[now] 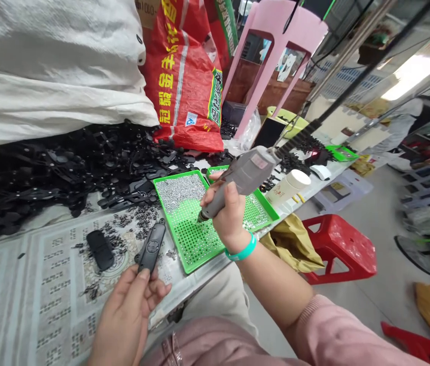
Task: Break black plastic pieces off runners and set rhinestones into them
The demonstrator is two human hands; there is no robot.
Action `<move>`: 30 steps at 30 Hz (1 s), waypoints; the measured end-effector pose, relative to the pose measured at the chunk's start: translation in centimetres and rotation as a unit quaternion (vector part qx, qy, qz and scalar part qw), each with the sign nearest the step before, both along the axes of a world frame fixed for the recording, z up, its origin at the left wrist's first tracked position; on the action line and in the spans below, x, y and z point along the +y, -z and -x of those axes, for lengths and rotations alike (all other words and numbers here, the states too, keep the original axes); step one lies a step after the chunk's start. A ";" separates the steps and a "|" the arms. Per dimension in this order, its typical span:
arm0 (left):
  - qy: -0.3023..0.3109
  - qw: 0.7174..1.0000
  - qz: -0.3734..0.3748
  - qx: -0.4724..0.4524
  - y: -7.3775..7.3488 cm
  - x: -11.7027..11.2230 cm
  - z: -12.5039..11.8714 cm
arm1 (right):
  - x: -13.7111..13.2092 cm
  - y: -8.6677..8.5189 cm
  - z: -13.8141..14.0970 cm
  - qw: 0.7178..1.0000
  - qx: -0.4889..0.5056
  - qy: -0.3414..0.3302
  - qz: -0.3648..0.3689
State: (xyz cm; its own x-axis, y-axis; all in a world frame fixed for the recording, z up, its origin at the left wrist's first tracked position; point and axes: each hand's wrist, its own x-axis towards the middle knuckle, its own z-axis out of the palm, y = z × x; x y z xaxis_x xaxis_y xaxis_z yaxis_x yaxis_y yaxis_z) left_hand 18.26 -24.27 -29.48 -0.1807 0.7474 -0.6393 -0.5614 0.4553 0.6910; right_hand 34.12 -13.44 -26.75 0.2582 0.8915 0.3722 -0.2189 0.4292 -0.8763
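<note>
My left hand (pixel 133 295) pinches the near end of a dark grey, elongated plastic part (pixel 152 247) with an oval raised shape on its face. My right hand (pixel 229 213) is wrapped round a grey electric screwdriver (pixel 243 175), whose tip points down over a green perforated tray (pixel 190 267). Small silvery screws (pixel 180 190) are heaped at the tray's far end, and others sit in its holes. Whether the tip touches a screw I cannot tell. Left of the held part, a black plastic piece (pixel 100 249) lies on the patterned tablecloth (pixel 17 300) among scattered tiny black bits (pixel 125 221).
A large pile of black plastic parts (pixel 55 173) covers the table's back left, below a white sack (pixel 58 66). A red printed bag (pixel 188 76) and pink stool (pixel 276 25) stand behind. Right are a white cup (pixel 289 185), a second green tray (pixel 272 213) and a red stool (pixel 346 244).
</note>
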 end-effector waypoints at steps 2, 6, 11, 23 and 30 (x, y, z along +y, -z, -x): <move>0.001 1.000 0.004 0.014 0.9 -0.1 0.0 | 0.7 0.8 0.2 1.000 -0.011 0.002 0.012; -0.005 0.999 0.017 0.033 1.9 -0.2 0.0 | 1.6 1.8 0.4 0.999 -0.016 0.002 0.029; 0.013 0.999 0.017 0.028 2.0 -0.2 -0.2 | 2.4 2.4 0.4 0.999 0.004 0.003 0.034; -0.002 0.999 0.016 0.038 2.1 0.0 -0.3 | 2.5 2.9 0.4 0.999 -0.007 0.002 0.046; 0.021 0.999 0.000 0.039 2.6 -0.2 -0.1 | 2.6 2.7 0.2 0.999 0.010 -0.010 0.032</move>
